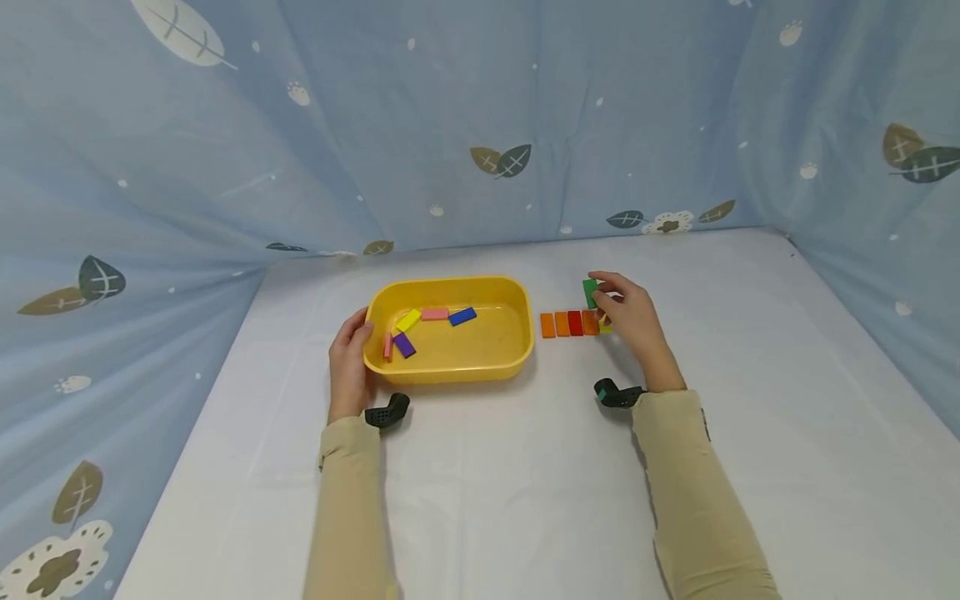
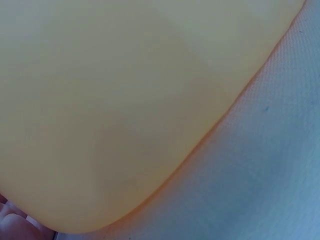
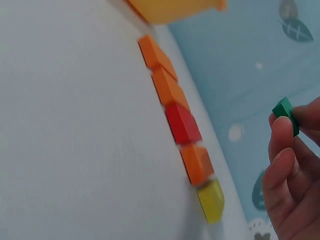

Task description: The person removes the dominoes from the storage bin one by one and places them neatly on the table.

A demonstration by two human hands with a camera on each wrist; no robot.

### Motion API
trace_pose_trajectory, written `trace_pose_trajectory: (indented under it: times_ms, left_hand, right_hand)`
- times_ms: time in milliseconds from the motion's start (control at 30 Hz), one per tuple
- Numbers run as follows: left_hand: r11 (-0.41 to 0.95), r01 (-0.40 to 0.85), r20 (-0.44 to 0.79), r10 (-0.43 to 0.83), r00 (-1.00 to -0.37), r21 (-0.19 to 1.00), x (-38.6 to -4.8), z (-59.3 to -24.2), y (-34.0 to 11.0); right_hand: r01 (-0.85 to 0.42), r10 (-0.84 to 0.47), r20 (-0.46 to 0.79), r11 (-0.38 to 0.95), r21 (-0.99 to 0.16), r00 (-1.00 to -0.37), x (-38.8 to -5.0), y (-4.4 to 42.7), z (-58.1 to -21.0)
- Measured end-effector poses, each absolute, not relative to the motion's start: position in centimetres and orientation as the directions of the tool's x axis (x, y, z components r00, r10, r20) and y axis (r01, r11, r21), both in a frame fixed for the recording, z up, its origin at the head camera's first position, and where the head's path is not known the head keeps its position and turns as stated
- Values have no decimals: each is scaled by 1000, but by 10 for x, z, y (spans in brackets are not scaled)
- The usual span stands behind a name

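Note:
My right hand [image 1: 630, 317] pinches a green block [image 1: 590, 292] above a row of blocks; in the right wrist view the green block [image 3: 287, 114] sits between thumb and fingertips. The row runs from an orange block [image 3: 155, 56] through another orange, a red block [image 3: 183, 123] and a third orange to a yellow block [image 3: 211, 201]. At the left end of a yellow tray [image 1: 450, 376], my left hand [image 1: 349, 363] rests against the outer wall, thumb near the rim. The tray wall [image 2: 115, 115] fills most of the left wrist view.
Inside the tray lie a blue block [image 1: 462, 317], a purple block [image 1: 404, 345], a yellow block [image 1: 408, 321] and two pink ones, one at the back [image 1: 435, 314], one on the left [image 1: 387, 347]. A patterned blue curtain [image 1: 420, 125] stands behind the white table [image 1: 487, 500].

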State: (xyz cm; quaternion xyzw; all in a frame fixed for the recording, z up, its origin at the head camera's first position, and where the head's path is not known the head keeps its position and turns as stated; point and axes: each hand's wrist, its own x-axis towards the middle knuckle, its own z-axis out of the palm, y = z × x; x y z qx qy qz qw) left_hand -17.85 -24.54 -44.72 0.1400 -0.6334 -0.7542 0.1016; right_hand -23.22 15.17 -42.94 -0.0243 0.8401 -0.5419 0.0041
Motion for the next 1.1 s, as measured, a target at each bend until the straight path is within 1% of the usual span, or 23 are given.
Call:
trace_pose_trajectory:
  times_ms: [133, 333, 433, 567, 733, 900, 1100]
  left_hand:
    - [-192, -18, -81, -329, -941, 981, -179, -446, -246]
    - [-174, -18, -75, -332, -940, 985, -179, -447, -246]
    - [-172, -16, -73, -333, -940, 985, -178, -447, -245]
    - [-197, -19, -84, -329, -940, 980, -178, -446, -245]
    - [-197, -35, -98, -322, -942, 980, -176, -440, -242]
    - [-190, -41, -100, -314, -944, 981, -170, -432, -239]
    - [-174, -42, -95, -314, -945, 984, -169, -429, -237]
  right_hand:
    - [-8, -15, 2, 424, -906, -1000, -233, 163, -432]
    - [89, 21, -89, 450, -889, -996, -233, 175, -437]
    - [115, 28, -116, 472, -874, -993, -232, 179, -439]
    - [131, 33, -134, 522, -843, -990, -232, 186, -442]
    - [155, 22, -176, 585, -796, -984, -231, 192, -446]
    - [162, 11, -197, 616, -771, -980, -231, 194, -449]
    - [171, 11, -215, 646, -744, -977, -231, 192, -449]
